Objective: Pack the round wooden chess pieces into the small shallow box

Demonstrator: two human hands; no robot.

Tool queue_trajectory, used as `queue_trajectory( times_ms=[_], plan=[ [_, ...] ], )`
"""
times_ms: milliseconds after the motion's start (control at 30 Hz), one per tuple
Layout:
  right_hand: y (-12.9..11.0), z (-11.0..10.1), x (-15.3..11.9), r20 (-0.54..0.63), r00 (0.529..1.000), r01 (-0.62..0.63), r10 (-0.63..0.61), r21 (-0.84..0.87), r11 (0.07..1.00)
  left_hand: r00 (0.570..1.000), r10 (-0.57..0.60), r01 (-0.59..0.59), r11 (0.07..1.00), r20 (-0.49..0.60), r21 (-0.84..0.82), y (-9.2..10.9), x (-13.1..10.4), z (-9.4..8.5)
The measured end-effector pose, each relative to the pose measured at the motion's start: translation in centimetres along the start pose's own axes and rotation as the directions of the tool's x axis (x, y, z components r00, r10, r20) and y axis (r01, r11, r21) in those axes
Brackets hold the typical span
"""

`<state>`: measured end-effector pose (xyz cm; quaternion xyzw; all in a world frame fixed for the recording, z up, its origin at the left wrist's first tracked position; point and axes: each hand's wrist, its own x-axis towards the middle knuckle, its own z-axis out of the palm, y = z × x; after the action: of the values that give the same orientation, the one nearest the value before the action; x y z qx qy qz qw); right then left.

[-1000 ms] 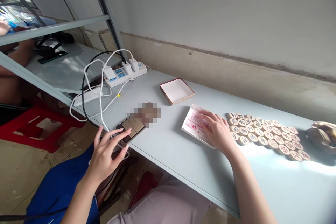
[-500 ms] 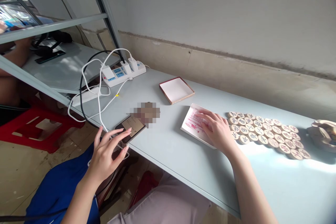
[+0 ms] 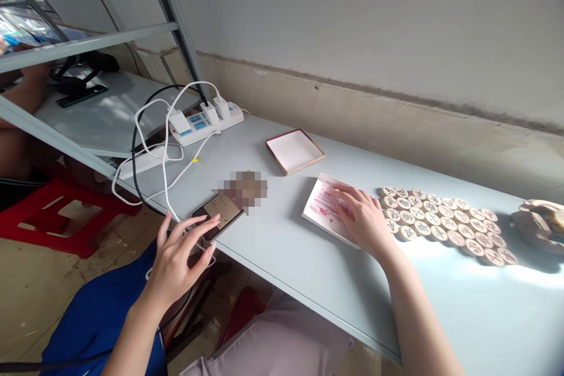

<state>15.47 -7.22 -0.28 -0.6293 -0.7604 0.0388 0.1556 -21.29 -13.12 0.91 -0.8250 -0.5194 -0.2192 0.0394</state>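
Note:
My left hand (image 3: 180, 258) is open over a phone (image 3: 218, 215) at the desk's front edge, its fingertips at the lit screen; whether they touch it I cannot tell. Fingers spread, my right hand (image 3: 359, 211) rests on a shallow white box tray (image 3: 315, 208) with a red-printed paper inside. To the right of that hand lie several round wooden Chinese chess pieces (image 3: 448, 223) in close rows, with black and red characters. Farther back, a box lid (image 3: 295, 151) with a white inside lies hollow side up.
A power strip (image 3: 207, 123) with plugged-in chargers and looping cables (image 3: 165, 147) occupies the desk's left end. A crumpled pouch (image 3: 540, 226) sits at the far right. Metal frame bars (image 3: 88, 44), a red stool (image 3: 61, 217) and another person's arm (image 3: 26, 85) are at the left.
The view has shifted very slightly. Both hands and the things on the desk stay in the same places relative to one another.

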Motion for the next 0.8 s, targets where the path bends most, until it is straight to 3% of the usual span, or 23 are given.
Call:
queue_trajectory(
  times_ms=[800],
  plan=[
    [-0.16, -0.22, -0.04, 0.003, 1.000, -0.005, 0.005, 0.015, 1.000, 1.000, -0.001, 0.001, 1.000, 0.016, -0.002, -0.12, 0.30, 0.34]
  ],
)
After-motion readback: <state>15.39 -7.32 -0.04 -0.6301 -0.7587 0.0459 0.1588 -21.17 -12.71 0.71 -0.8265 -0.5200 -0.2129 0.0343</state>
